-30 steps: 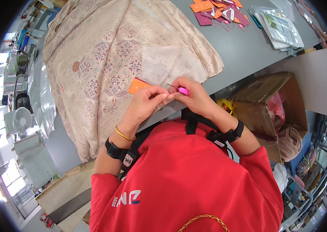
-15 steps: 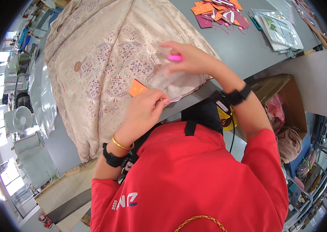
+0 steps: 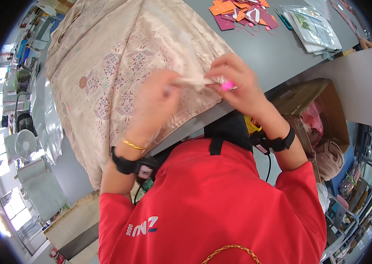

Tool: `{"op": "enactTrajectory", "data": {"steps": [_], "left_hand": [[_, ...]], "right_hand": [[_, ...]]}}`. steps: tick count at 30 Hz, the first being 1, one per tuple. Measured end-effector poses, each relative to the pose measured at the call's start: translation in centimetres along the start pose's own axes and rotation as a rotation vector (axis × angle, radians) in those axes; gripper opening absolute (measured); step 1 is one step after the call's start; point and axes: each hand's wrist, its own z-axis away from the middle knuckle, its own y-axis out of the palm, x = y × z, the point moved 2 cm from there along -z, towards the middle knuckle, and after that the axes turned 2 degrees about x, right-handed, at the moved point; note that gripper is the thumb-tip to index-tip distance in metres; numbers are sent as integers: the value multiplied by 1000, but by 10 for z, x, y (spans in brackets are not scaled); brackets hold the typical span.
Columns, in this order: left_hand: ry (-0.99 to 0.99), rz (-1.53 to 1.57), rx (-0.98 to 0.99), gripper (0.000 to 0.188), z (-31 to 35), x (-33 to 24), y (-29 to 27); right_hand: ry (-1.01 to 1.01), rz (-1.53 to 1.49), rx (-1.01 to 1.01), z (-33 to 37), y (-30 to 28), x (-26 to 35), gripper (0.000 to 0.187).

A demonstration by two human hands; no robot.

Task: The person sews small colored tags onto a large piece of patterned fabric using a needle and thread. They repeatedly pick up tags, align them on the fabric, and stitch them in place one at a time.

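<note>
A pile of beige patterned cloth [image 3: 80,57] with small flowers and dark seam lines lies over the grey table. My left hand [image 3: 157,99], smeared by motion, is closed at a raised fold of the cloth. To its right, my right hand [image 3: 241,86] pinches the other end of that fold between thumb and fingers. A small bright pink thing [image 3: 227,85] with a pale tip sits in my right hand; its kind is unclear. The fold is stretched between both hands, just above the pile near the table's front edge.
Orange and maroon tags [image 3: 245,13] with strings lie at the far side of the grey table [image 3: 260,53]. Beyond them are flat plastic-wrapped packets [image 3: 313,31]. A cardboard box [image 3: 326,105] with cloth and pink plastic stands at the right. A white fan [image 3: 26,141] is at the left.
My right hand has come down and taken hold of the cloth. My left hand has moved up, lifting a fold. The orange tag beside my left hand no longer shows.
</note>
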Motion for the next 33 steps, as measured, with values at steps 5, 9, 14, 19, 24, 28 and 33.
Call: {"op": "enactTrajectory", "data": {"steps": [5,9,14,19,24,28,33], "left_hand": [[-206,411,-372,30,-18,159,-172],[-424,488,-468,32,-9,284,-278],[-726,263,-420,43,33,391,-299],[-562,-656,-448,37,45,338,-275],[17,-204,-229,39,41,106,-126],[183,91,48,47,46,-4,-18],[-133,284,230,31,39,3,10]], "right_hand": [[32,35,332,9,-5,-12,32],[30,74,429,22,15,-19,21],[226,-149,368,21,18,-25,8],[311,-201,324,8,10,-13,11],[183,-239,279,-27,6,-1,19],[515,-315,499,-45,5,-10,22],[532,-183,748,-37,2,-32,20]]}}
